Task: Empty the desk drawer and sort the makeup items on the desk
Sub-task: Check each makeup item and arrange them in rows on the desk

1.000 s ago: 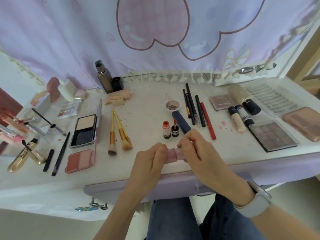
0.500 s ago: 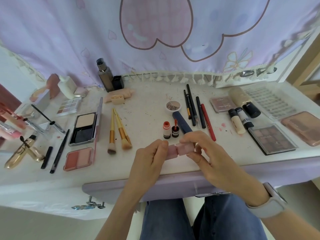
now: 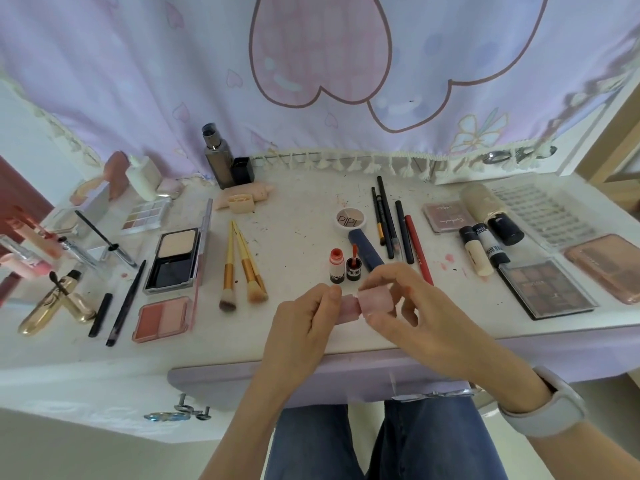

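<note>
Both hands hold a small pink tube-like makeup item over the desk's front edge. My left hand [image 3: 304,323] grips its pink body [image 3: 347,309], mostly covered by the fingers. My right hand [image 3: 408,306] pinches the pink cap [image 3: 374,298], which sits at a slight angle to the body, the two still touching. Just behind stand two small red lip tint bottles [image 3: 335,270], one with its wand sticking up, and a dark blue tube [image 3: 365,249]. The white desk [image 3: 294,220] is spread with makeup.
Left: gold mascara [image 3: 52,306], blush palette [image 3: 162,318], powder compact [image 3: 175,259], two gold brushes [image 3: 242,268]. Right: pencils [image 3: 398,226], concealer tubes [image 3: 485,247], brown eyeshadow palette [image 3: 547,289], pink palette [image 3: 606,266]. A lilac drawer front [image 3: 242,379] projects below the desk edge.
My right hand has drawn the cap a little to the right and tilted it off the body. The view has shifted slightly; the desk items stay put.
</note>
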The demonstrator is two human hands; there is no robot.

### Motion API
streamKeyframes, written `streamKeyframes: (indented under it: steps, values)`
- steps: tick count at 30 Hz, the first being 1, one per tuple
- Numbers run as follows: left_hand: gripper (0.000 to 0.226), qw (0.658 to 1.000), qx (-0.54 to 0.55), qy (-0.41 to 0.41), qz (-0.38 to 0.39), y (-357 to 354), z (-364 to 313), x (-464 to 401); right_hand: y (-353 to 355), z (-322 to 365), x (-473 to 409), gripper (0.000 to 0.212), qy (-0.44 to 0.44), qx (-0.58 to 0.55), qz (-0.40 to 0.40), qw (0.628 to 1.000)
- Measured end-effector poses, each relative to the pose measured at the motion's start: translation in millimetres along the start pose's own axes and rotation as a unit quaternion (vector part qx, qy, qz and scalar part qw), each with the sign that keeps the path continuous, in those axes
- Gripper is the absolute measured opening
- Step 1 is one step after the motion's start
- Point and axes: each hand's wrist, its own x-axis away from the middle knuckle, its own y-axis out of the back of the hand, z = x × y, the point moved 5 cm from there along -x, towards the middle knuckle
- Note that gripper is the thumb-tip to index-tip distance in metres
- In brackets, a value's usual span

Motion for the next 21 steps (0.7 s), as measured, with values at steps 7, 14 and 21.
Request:
streamKeyframes:
  steps: [7, 14, 21]
  values:
    - [0.036, 1.000, -0.007, 0.010, -0.002, -1, 1, 0, 1, 0, 0, 0.029, 0.018, 0.036, 0.019, 0.999]
    - [0.033, 1.000, -0.001, 0.016, -0.009, 0, 2, -1, 3, 5, -7, 0.019, 0.015, 0.082, 0.035, 0.996]
    - [0.043, 1.000, -0.009, 0.023, -0.003, -2, 3, -4, 9, -1, -5, 0.024, 0.100, 0.138, -0.016, 0.985]
